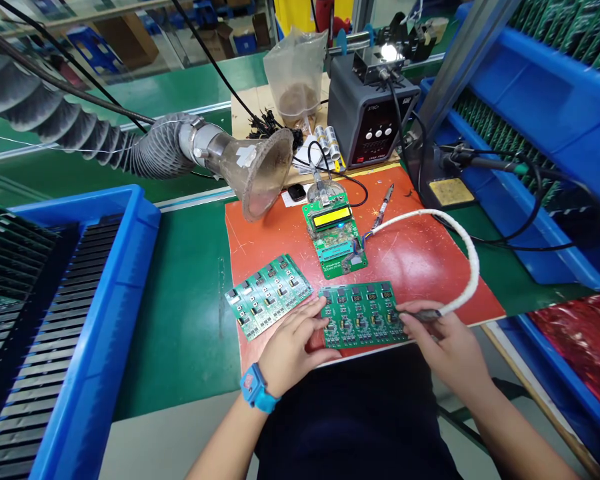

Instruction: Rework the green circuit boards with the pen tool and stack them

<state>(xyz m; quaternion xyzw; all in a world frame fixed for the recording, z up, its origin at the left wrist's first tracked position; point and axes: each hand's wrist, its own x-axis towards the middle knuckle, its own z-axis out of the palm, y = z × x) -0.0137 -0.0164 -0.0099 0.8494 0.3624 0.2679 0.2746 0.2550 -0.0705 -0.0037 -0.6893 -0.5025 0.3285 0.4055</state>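
Observation:
My left hand (291,345), with a blue watch on its wrist, presses on the left edge of a green circuit board panel (363,315) lying on the red mat (420,260). My right hand (447,343) is closed on a probe (419,316) at the panel's right edge; a white-wrapped cable (467,250) runs from it to a green tester board with a yellow display (333,233). A second green panel (269,293) lies tilted just left of my left hand.
A fume extraction hose with a clear funnel (260,170) hangs over the mat's far left corner. A grey soldering station (365,117) stands behind. Blue bins of boards sit at left (80,313) and right (545,120). A soldering iron holder (443,180) is right of the mat.

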